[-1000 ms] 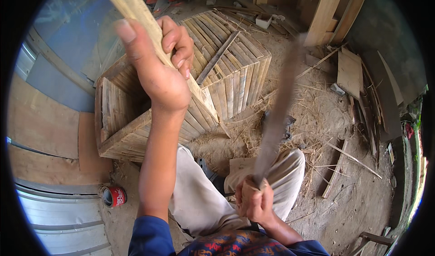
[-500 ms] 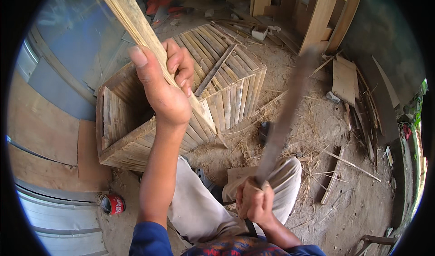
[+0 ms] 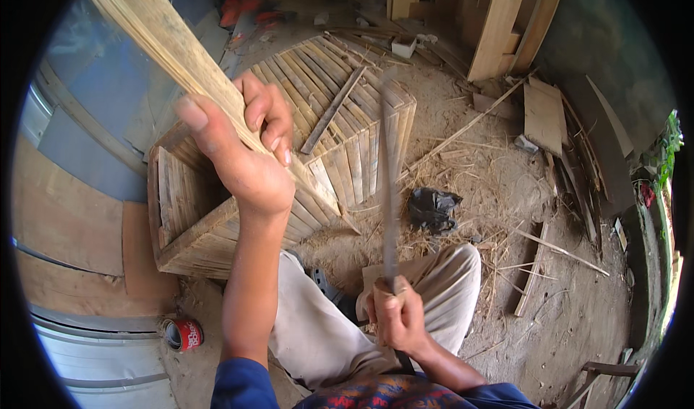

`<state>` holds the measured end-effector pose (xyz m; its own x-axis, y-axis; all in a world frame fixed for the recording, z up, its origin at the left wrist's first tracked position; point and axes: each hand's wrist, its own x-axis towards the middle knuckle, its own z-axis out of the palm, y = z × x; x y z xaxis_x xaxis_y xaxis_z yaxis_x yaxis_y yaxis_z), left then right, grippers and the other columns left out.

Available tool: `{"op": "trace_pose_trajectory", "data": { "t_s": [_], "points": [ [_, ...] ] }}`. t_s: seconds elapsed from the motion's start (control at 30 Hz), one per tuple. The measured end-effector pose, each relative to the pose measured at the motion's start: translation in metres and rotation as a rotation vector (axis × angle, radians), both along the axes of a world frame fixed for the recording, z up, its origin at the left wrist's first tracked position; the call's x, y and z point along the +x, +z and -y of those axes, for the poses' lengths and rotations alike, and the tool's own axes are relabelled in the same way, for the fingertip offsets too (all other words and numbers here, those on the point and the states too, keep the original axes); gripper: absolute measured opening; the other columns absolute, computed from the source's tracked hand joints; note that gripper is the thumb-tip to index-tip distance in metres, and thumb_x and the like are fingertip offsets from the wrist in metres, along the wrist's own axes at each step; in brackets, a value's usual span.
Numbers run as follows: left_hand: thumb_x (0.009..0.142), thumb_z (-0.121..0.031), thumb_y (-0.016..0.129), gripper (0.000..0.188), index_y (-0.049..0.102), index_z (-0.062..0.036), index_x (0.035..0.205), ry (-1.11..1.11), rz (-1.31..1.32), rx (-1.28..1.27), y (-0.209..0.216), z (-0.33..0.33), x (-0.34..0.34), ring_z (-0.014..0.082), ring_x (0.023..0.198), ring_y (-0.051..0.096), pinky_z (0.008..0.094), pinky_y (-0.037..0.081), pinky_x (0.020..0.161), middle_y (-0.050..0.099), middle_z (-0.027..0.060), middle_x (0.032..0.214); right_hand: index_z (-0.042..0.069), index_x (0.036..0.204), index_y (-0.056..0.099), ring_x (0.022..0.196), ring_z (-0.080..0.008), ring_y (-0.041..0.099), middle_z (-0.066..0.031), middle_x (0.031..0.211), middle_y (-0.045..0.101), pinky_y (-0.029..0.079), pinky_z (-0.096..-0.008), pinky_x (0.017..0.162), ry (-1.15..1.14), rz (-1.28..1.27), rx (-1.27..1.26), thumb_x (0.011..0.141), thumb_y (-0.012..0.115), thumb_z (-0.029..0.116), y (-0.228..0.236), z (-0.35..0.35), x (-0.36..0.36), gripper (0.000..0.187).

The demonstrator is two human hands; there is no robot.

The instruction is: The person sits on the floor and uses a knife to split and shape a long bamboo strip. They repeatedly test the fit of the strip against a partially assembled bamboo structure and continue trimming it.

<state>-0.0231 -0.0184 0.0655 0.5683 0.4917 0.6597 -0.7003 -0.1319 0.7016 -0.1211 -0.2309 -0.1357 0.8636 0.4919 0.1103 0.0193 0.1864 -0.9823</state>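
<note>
My left hand (image 3: 253,148) is raised and wrapped around a pale wooden slat (image 3: 170,44), with the thumb on one side and the curled fingers on the other. The slat slants from the upper left down toward the middle, its splintered lower end near a slatted wooden crate. In my right hand (image 3: 397,315), closed around the handle, a machete (image 3: 390,192) stands blade up, slightly blurred. Its blade is apart from the slat, to the right of it. The handle is mostly hidden by my fingers.
The slatted crate (image 3: 361,159) lies ahead with a loose strip (image 3: 332,111) on top. A black plastic bag (image 3: 434,210) rests among shavings. At the left stands a red can (image 3: 182,334); boards (image 3: 543,116) lean at the right.
The machete has swung leftward, closer to upright, and now stands nearer the slat. My left hand and the slat have shifted slightly left. The black bag is now uncovered.
</note>
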Motion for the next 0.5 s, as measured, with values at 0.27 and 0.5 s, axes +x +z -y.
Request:
{"op": "trace_pose_trajectory", "data": {
  "t_s": [0.27,0.5],
  "points": [
    [0.093,-0.079,0.017,0.071,0.031,-0.0144,0.066,0.055,-0.010,-0.004,0.000,0.007,0.000,0.0086,0.038,0.023,0.0226,0.016,0.036,0.027,-0.0020,0.049,0.001,0.088,0.051,0.053,-0.0076,0.048,0.0005,0.062,0.050,0.040,-0.0288,0.047,-0.070,-0.151,-0.458,0.104,0.050,0.032,-0.036,-0.035,0.012,0.035],
    [0.089,-0.083,0.016,0.073,0.030,-0.0150,0.066,0.148,-0.054,-0.015,0.005,0.004,-0.002,0.0086,0.039,0.023,0.0217,0.016,0.037,0.028,-0.0012,0.049,-0.001,0.094,0.052,0.053,-0.0163,0.053,-0.0071,0.062,0.054,0.043,-0.0331,0.051,-0.003,-0.007,-0.173,0.101,0.054,0.029,-0.006,-0.003,0.007,0.030]
  ]
}}
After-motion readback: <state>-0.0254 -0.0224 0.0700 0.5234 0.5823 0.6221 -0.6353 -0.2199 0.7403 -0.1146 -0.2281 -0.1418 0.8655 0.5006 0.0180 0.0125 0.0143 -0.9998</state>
